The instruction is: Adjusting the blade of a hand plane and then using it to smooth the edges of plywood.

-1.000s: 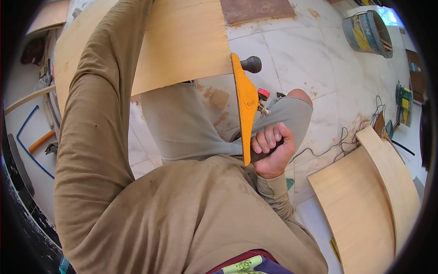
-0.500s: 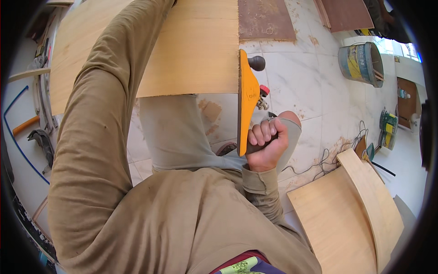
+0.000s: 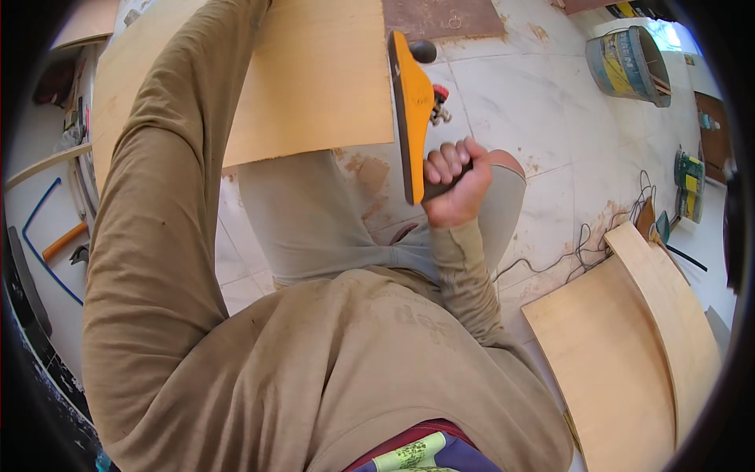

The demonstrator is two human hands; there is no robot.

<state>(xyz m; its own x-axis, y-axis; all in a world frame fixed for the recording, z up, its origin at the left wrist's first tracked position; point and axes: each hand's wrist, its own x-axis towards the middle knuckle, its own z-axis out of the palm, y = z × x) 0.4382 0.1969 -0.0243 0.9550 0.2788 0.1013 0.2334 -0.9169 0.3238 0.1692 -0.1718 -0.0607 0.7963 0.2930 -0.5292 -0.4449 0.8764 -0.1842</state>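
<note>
My right hand (image 3: 456,182) is closed around the dark rear handle of a hand plane (image 3: 413,110). The plane has an orange side, a dark front knob and a red adjusting knob. It stands on its side, its sole turned toward the right edge of a pale plywood board (image 3: 314,86). Near its front the sole lies at that edge; its back end tilts slightly away and sticks out past the board's near corner. My left arm reaches forward over the board. Its hand lies beyond the upper rim, out of sight.
My knees are under and beside the board's near edge. Right of me lie more plywood pieces (image 3: 605,338) and a black cable (image 3: 582,252). A bucket (image 3: 629,67) stands far right on the dusty tiled floor (image 3: 511,102). Left are a blue-framed saw (image 3: 35,212) and a hammer (image 3: 64,241).
My right hand has pushed the plane forward along the board's edge, and its back end now angles slightly outward. The whole view has shifted a little.
</note>
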